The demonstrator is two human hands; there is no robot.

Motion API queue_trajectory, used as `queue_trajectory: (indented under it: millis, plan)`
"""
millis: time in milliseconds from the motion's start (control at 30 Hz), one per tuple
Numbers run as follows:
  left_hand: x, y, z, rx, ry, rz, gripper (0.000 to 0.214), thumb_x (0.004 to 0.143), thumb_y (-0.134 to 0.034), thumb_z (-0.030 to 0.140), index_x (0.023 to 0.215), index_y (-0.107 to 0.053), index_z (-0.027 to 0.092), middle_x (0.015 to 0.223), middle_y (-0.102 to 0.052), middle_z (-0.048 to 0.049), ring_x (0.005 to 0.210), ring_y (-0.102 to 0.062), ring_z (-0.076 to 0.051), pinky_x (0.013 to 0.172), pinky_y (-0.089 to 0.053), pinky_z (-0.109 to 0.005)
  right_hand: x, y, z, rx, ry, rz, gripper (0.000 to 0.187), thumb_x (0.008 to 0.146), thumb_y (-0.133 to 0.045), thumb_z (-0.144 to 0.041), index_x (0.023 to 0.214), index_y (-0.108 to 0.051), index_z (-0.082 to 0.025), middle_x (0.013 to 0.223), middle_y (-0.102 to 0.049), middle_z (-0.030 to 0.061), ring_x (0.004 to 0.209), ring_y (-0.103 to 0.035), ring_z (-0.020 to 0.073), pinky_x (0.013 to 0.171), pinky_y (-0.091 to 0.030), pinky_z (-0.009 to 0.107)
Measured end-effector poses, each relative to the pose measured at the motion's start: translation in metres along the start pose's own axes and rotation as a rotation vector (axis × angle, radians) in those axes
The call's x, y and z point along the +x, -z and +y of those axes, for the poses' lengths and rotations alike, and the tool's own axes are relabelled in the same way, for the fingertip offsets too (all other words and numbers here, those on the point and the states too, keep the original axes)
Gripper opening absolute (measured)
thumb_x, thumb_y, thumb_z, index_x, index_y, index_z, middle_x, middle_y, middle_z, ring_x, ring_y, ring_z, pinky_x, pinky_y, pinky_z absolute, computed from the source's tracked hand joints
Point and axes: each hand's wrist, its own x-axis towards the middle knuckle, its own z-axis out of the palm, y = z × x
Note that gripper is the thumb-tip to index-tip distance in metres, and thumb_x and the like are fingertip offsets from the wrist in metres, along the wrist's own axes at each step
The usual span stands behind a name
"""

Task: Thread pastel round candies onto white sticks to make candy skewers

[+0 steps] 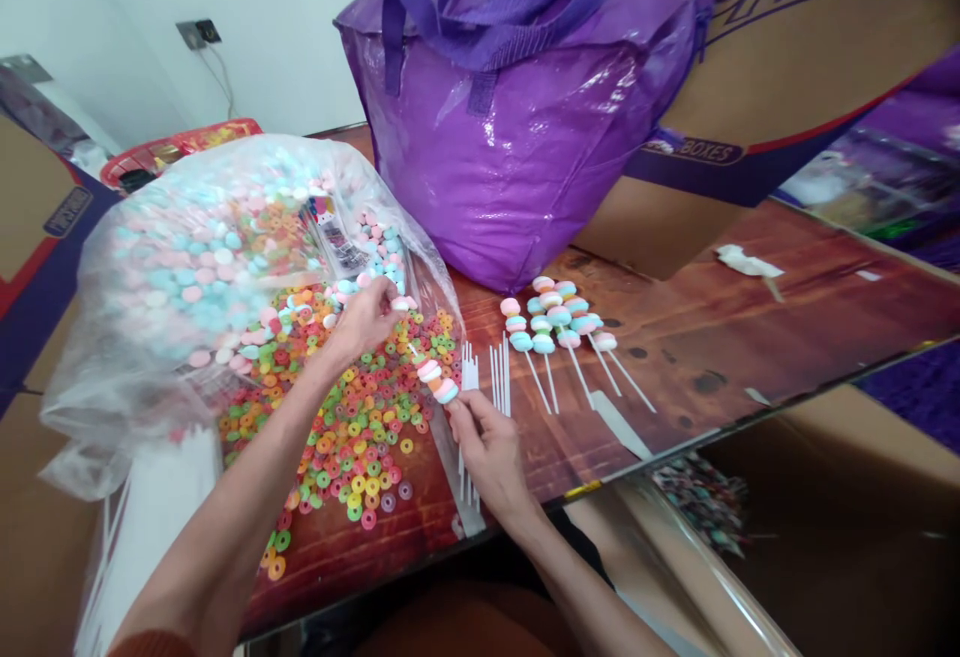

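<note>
My right hand (489, 449) is closed around a stick strung with pink, white, orange and blue candies, a candy skewer (433, 379), its bare tip pointing up and left. Just beyond that tip, my left hand (366, 317) pinches a pale pink and white marshmallow candy (403, 304). Beneath both hands spreads a heap of colourful ring candies (352, 437). Several loaded candy skewers (559, 317) lie side by side to the right of my hands. Bare white sticks (500, 377) lie between them and the heap.
A clear plastic bag (150, 237) full of pastel candies covers the table's left part. Behind stands a large purple bag (510, 137) against a cardboard box (825, 67). More white sticks (169, 497) lie at lower left. A torn white scrap (746, 262) rests on the wooden table (675, 337).
</note>
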Motion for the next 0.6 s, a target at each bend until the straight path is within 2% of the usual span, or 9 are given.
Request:
queue_trajectory:
  millis: [133, 200, 300, 367, 433, 600]
  plan:
    - [-0.045, 0.001, 0.016, -0.540, 0.161, 0.028, 0.039, 0.071, -0.074, 0.033, 0.105, -0.060, 0.019, 0.075, -0.064, 0.0017, 0.066, -0.059, -0.013, 0.065, -0.047, -0.025, -0.003, 0.001, 0.001, -0.002, 0.015, -0.010, 0.029, 0.097, -0.047, -0.036, 0.073, -0.052, -0.020, 0.061, -0.042, -0.0052, 0.056, -0.041, 0.0107, 0.055, -0.032, 0.023]
    - [-0.067, -0.002, 0.022, -0.684, 0.226, 0.090, 0.036, 0.069, -0.078, 0.036, 0.097, -0.067, 0.016, 0.074, -0.067, -0.0002, 0.064, -0.061, -0.013, 0.067, -0.048, -0.027, -0.006, 0.001, -0.001, 0.005, 0.022, -0.024, 0.030, 0.097, -0.047, -0.036, 0.072, -0.052, -0.020, 0.061, -0.041, -0.0052, 0.057, -0.041, 0.0109, 0.055, -0.032, 0.023]
    - [-0.093, -0.010, 0.025, -0.835, 0.321, 0.227, 0.034, 0.064, -0.083, 0.038, 0.086, -0.073, 0.015, 0.075, -0.071, -0.0018, 0.062, -0.061, -0.012, 0.069, -0.050, -0.028, -0.012, -0.001, -0.006, 0.012, 0.041, -0.063, 0.029, 0.097, -0.047, -0.036, 0.074, -0.055, -0.020, 0.061, -0.042, -0.0051, 0.056, -0.041, 0.0111, 0.054, -0.033, 0.023]
    - [-0.105, -0.015, 0.026, -0.902, 0.371, 0.299, 0.037, 0.062, -0.085, 0.039, 0.088, -0.075, 0.016, 0.076, -0.073, -0.0017, 0.062, -0.061, -0.012, 0.068, -0.050, -0.026, -0.015, -0.002, -0.010, -0.004, 0.055, -0.089, 0.027, 0.097, -0.048, -0.036, 0.077, -0.057, -0.020, 0.061, -0.043, -0.0049, 0.056, -0.041, 0.0113, 0.054, -0.033, 0.023]
    - [-0.112, -0.019, 0.025, -0.939, 0.396, 0.342, 0.040, 0.062, -0.086, 0.038, 0.094, -0.077, 0.017, 0.079, -0.075, -0.0018, 0.066, -0.063, -0.012, 0.069, -0.049, -0.025, -0.017, -0.004, -0.013, -0.027, 0.068, -0.099, 0.027, 0.097, -0.049, -0.036, 0.077, -0.058, -0.020, 0.061, -0.043, -0.0046, 0.056, -0.041, 0.0115, 0.053, -0.033, 0.023]
    - [-0.120, -0.023, 0.022, -1.006, 0.416, 0.389, 0.041, 0.064, -0.086, 0.038, 0.101, -0.078, 0.020, 0.098, -0.077, -0.0030, 0.087, -0.068, -0.014, 0.086, -0.051, -0.027, -0.019, -0.007, -0.016, -0.068, 0.093, -0.111, 0.028, 0.098, -0.047, -0.035, 0.076, -0.057, -0.020, 0.061, -0.041, -0.0045, 0.056, -0.039, 0.0115, 0.052, -0.031, 0.023]
